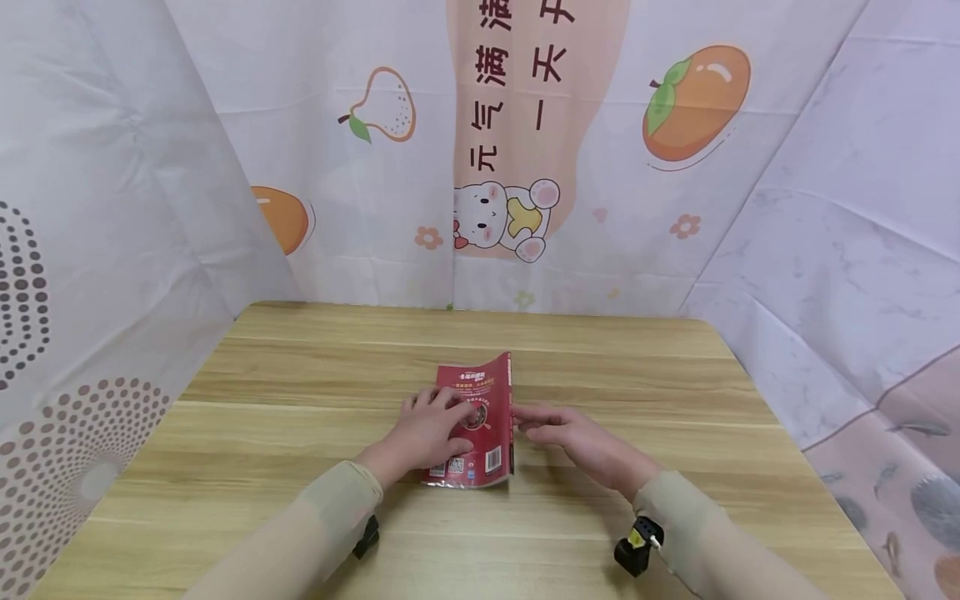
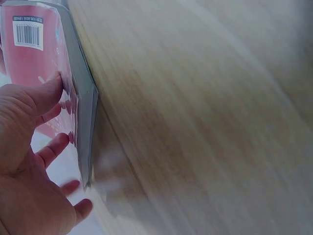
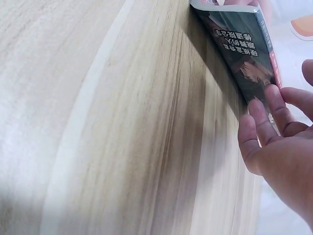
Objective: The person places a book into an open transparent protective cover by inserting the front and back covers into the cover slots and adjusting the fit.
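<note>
A red paperback book (image 1: 480, 433) is on the wooden table, its back cover with barcode facing up and its right edge raised. Over the left part of that cover lies my left hand (image 1: 426, 429), fingers spread. In the left wrist view the thumb (image 2: 49, 93) touches the red cover beside the grey page edges (image 2: 83, 93). My right hand (image 1: 573, 437) is at the book's right edge with fingers extended. Seen from the right wrist, its fingertips (image 3: 257, 107) touch the dark front cover (image 3: 239, 54), which bears white lettering and slants above the tabletop.
Wooden tabletop (image 1: 300, 392) surrounds the book. Behind it hangs a white curtain (image 1: 375, 183) printed with fruit, characters and a cartoon figure. Patterned cloths hang at the left (image 1: 97, 208) and right (image 1: 847, 250). A small black device (image 1: 637, 546) is strapped at the right wrist.
</note>
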